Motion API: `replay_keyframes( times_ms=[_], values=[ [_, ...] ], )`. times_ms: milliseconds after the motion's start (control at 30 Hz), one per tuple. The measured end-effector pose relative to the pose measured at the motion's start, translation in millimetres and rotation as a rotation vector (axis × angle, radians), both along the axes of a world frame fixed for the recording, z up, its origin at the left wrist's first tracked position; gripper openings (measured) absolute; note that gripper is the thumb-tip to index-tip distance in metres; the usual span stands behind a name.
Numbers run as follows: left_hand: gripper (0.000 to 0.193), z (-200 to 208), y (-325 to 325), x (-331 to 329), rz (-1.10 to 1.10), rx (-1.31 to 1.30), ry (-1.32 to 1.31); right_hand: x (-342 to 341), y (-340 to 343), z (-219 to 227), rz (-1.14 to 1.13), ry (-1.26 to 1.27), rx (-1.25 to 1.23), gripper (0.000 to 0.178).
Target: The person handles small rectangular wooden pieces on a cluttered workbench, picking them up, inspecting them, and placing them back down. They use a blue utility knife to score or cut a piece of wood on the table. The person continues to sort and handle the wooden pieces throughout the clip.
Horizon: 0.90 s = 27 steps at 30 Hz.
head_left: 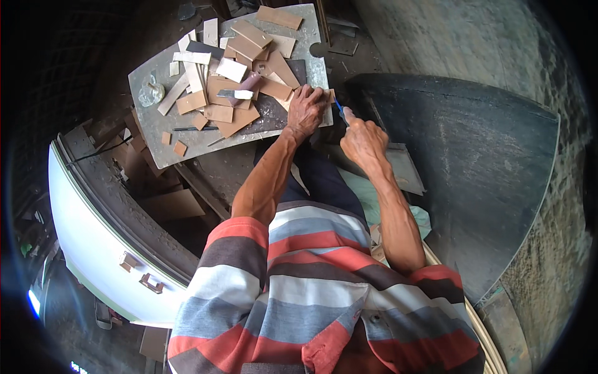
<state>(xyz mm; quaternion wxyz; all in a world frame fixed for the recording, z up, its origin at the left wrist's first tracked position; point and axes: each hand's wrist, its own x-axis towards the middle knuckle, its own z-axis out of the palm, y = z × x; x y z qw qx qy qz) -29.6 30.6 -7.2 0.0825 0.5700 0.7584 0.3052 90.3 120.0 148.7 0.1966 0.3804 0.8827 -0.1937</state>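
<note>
At the right edge of the small table (142, 118), my left hand (306, 112) is closed over a small wooden piece (331, 96), whose end sticks out past my fingers. My right hand (364, 140) grips a slim blue tool (340, 109) beside that end. Whether it is a knife or a pen is too small to tell. Thin wooden pieces (240, 123) lie heaped on the table left of my left hand. On the heap rests a tool with a purplish handle (251, 81), next to a small white block (243, 95).
A round container (152, 95) stands at the table's left, and a dark thin stick (194, 129) lies near its front edge. To my right leans a large dark panel (461, 156) by a rough wall (498, 50). A white curved panel (103, 234) stands at my left.
</note>
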Motion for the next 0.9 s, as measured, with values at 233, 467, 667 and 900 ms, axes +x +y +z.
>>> replay_keyframes(
  times_ms=[233,467,667,900],
  values=[
    [0.034,1,0,1,0.018,0.026,0.026,0,-7,-6,-0.008,0.043,0.039,0.058],
    [0.036,-1,0,2,0.029,0.063,0.018,20,-12,18,-0.012,0.05,-0.028,0.057],
    [0.036,-1,1,1,0.048,0.045,0.014,18,-11,30,-0.01,0.006,-0.024,0.056],
    [0.028,5,3,-3,0.02,0.028,0.005,-2,-6,23,-0.008,0.044,0.013,0.049]
  ],
)
